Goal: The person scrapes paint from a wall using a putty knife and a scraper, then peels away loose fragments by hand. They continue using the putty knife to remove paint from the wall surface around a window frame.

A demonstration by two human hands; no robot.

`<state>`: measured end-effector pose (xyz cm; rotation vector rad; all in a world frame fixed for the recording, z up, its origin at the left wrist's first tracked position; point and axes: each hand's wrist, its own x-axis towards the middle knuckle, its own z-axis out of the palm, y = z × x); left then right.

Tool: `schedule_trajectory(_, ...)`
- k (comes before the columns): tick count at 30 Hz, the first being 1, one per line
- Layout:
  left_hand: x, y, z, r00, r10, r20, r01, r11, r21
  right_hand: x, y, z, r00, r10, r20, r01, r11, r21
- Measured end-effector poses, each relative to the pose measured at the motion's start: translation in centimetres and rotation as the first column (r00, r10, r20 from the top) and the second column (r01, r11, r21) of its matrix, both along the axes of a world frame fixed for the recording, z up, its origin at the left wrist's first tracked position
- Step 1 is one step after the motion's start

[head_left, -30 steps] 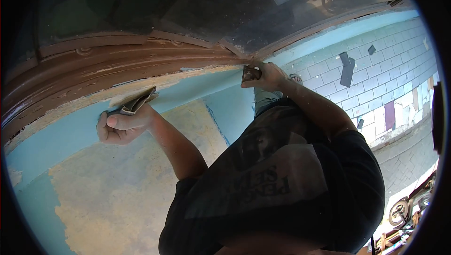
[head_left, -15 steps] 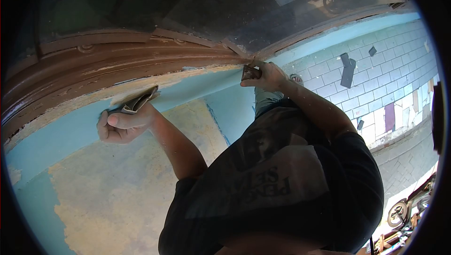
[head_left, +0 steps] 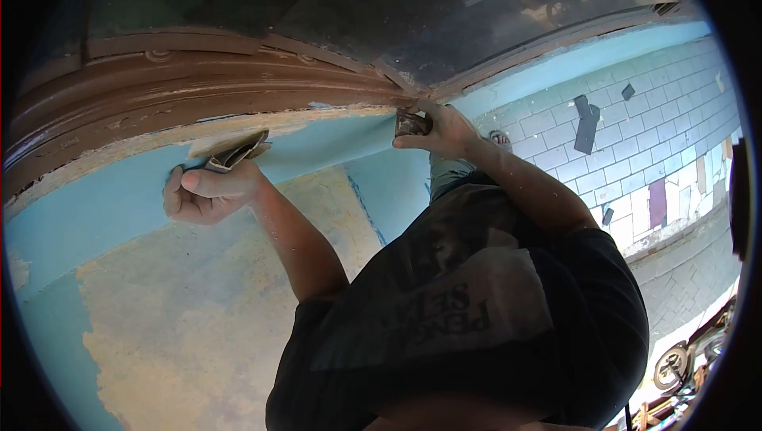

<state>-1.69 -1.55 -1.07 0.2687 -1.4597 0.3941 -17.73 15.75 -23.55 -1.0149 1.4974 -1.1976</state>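
Note:
My left hand point(head_left: 208, 193) is closed on a folded sheet of worn sandpaper point(head_left: 236, 155), its thumb across the lower side. The fold lies close to the pale bare strip point(head_left: 171, 139) under the brown wooden frame point(head_left: 190, 98). Near the frame's corner, my right hand point(head_left: 446, 131) grips a small dark brown piece point(head_left: 412, 124) between thumb and fingers. That piece is against the light blue wall edge point(head_left: 325, 139), and some of it is hidden by my fingers.
Dark glass point(head_left: 317, 2) spans the top. Below the ledge is a wall with a patchy cream area point(head_left: 198, 312). On the right, dark flat scraps point(head_left: 587, 125) lie on floor tiles point(head_left: 627, 141), with a wheel point(head_left: 671, 365) at the lower right.
My right hand has shifted slightly left with the brown piece. My left hand sits slightly higher in the view, still holding the folded sheet.

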Motion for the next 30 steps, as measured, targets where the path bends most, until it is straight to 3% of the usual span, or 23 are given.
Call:
schedule_trajectory(4, 0.6, 0.1, -0.2, 1.000, 0.009, 0.027, -0.010, 0.999, 0.045, 0.5, 0.6, -0.2, 1.000, 0.008, -0.028, -0.009, 1.000, -0.019)
schedule_trajectory(10, 0.5, -0.3, -0.2, 0.999, 0.036, 0.029, -0.036, 0.999, -0.004, 0.7, -0.1, -2.3, 0.997, -0.024, -0.075, 0.030, 0.996, 0.084)
schedule_trajectory(12, 0.3, -0.3, -0.2, 0.999, 0.031, 0.021, -0.031, 1.000, 0.001, 0.4, -0.3, -1.8, 0.999, 0.024, -0.031, -0.025, 1.000, -0.005)
schedule_trajectory(16, 0.4, -0.3, -0.3, 0.999, 0.027, 0.025, -0.027, 0.999, 0.017, -0.2, -0.2, -0.7, 0.999, 0.024, -0.043, -0.022, 0.999, 0.049)
schedule_trajectory(18, 0.6, -0.4, -0.3, 0.999, 0.032, 0.030, -0.032, 0.999, 0.019, 0.6, 0.0, -0.1, 1.000, -0.013, -0.007, 0.012, 0.996, -0.088)
schedule_trajectory(21, 0.5, -0.6, -0.2, 1.000, 0.013, 0.024, -0.013, 1.000, -0.010, 0.2, 0.1, 0.2, 1.000, 0.028, -0.003, -0.028, 1.000, -0.004)
schedule_trajectory(25, 0.2, -0.6, -0.2, 1.000, 0.000, 0.012, 0.000, 1.000, 0.004, 0.0, -0.2, 0.4, 0.997, -0.063, -0.043, 0.058, 0.992, -0.109)
schedule_trajectory(27, 0.3, -0.4, -0.1, 1.000, 0.003, 0.014, -0.003, 1.000, 0.022, 0.0, 0.2, 1.2, 0.992, 0.053, -0.113, -0.050, 0.998, 0.033)
schedule_trajectory(30, 0.1, 0.1, -0.1, 0.999, 0.042, 0.018, -0.043, 0.999, 0.013, -0.1, 0.3, -1.4, 0.991, -0.006, -0.132, 0.013, 0.999, 0.052)
